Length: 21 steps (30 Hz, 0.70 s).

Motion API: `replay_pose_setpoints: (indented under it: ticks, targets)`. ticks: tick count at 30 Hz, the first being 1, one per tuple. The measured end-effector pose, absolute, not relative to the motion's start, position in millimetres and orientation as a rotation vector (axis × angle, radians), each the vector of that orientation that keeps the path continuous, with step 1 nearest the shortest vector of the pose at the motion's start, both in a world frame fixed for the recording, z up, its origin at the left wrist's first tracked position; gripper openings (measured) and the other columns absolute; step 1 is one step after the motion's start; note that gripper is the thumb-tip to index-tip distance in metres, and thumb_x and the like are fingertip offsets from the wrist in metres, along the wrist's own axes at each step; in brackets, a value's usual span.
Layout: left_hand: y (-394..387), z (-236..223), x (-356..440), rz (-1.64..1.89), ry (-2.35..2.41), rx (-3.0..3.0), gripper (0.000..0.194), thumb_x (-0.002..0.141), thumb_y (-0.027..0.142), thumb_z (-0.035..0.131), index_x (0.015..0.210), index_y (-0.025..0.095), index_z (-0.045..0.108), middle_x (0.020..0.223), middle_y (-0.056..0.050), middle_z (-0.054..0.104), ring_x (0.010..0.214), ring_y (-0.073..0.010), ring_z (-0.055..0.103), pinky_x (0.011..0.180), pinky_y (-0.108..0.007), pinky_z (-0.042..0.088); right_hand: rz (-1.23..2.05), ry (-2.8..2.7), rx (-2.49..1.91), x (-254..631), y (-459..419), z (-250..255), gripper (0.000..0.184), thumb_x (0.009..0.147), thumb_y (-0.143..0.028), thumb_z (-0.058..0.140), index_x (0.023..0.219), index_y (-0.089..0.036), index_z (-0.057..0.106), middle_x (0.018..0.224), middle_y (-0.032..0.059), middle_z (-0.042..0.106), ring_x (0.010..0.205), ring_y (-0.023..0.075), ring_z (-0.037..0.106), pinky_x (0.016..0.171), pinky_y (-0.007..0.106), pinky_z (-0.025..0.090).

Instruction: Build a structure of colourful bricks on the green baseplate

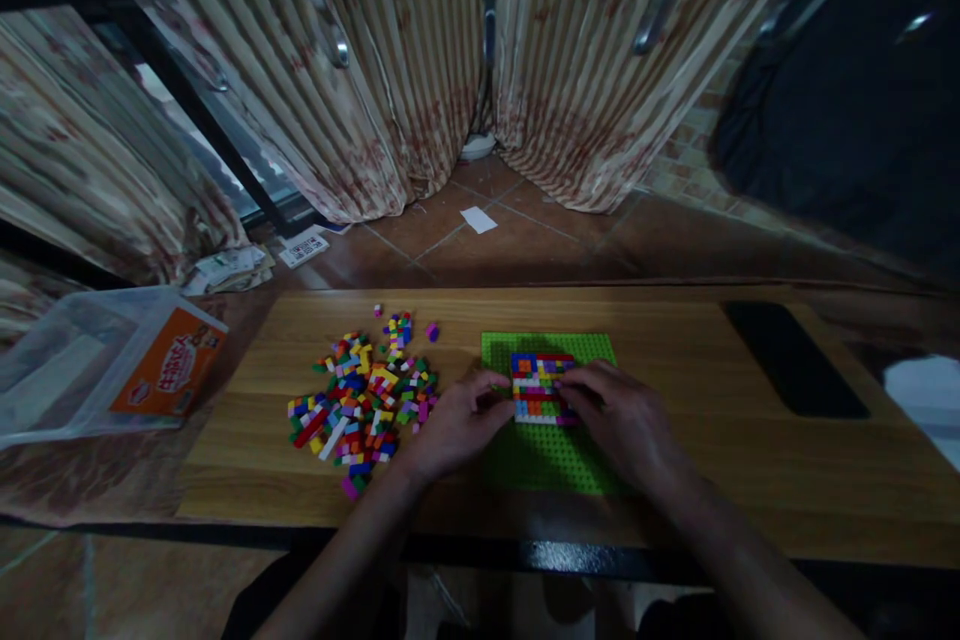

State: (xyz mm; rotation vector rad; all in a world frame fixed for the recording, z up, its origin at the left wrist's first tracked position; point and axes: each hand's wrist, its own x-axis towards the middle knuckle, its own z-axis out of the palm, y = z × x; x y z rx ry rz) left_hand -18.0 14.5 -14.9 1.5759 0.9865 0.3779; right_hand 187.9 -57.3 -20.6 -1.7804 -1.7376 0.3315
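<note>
A multicoloured block of toy building bricks [536,390] sits on a green studded baseplate [540,465]. My left hand [465,420] has its thumb and curled forefinger at the block's left side, closed on that edge. Over the right part of the block, my right hand [622,415] is closed in a pinch, fingertips on the bricks. Those fingers cover some of the block's right side, so I cannot tell whether a separate small brick is between them.
A heap of loose bricks [367,400] lies left of the baseplate on the wooden table [705,360]. A flat black object [795,358] lies at the right. Beyond the left end is a clear plastic bin [75,350] with an orange label. Curtains [412,80] hang behind.
</note>
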Motion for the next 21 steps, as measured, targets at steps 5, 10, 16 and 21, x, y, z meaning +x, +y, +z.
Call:
replay_pose_setpoints:
  ticks: [5, 10, 16, 21]
  targets:
    - [13.7, -15.9, -19.9, 0.357, 0.984, 1.673, 0.024, 0.082, 0.027, 0.058, 0.103, 0.018, 0.066, 0.092, -0.004, 0.071, 0.083, -0.0166, 0.065, 0.071, -0.025, 0.048, 0.333, -1.628, -1.793, 184.3, -55.6, -21.8, 0.014, 0.089, -0.028, 0.059, 0.08, -0.023, 0.068, 0.079, 0.0006, 0.066, 0.073, 0.0166, 0.064, 0.068, 0.03, 0.048]
    - [13.7, -18.7, -18.7, 0.371, 0.977, 1.718, 0.024, 0.083, 0.03, 0.057, 0.102, 0.018, 0.066, 0.089, -0.003, 0.071, 0.078, -0.0164, 0.064, 0.07, -0.026, 0.048, 0.348, -1.631, -1.795, 184.5, -55.1, -20.3, 0.018, 0.089, -0.031, 0.057, 0.078, -0.022, 0.069, 0.079, 0.0028, 0.067, 0.073, 0.0179, 0.064, 0.07, 0.032, 0.048]
    - [12.7, -13.5, -17.8, 0.359, 0.981, 1.747, 0.024, 0.083, 0.026, 0.057, 0.103, 0.016, 0.066, 0.091, -0.005, 0.071, 0.081, -0.0182, 0.065, 0.071, -0.027, 0.049, 0.398, -1.628, -1.807, 187.4, -56.6, -13.9, 0.022, 0.089, -0.035, 0.053, 0.081, -0.023, 0.07, 0.082, 0.0039, 0.068, 0.074, 0.0188, 0.064, 0.07, 0.033, 0.048]
    - [13.3, -9.1, -19.7, 0.365, 0.993, 1.735, 0.027, 0.084, 0.027, 0.056, 0.106, 0.016, 0.066, 0.093, -0.006, 0.072, 0.082, -0.019, 0.066, 0.073, -0.029, 0.05, 0.426, -1.425, -1.857, 190.8, -55.8, -15.7, 0.022, 0.085, -0.04, 0.057, 0.079, -0.021, 0.067, 0.08, 0.0043, 0.068, 0.072, 0.0192, 0.063, 0.069, 0.033, 0.048]
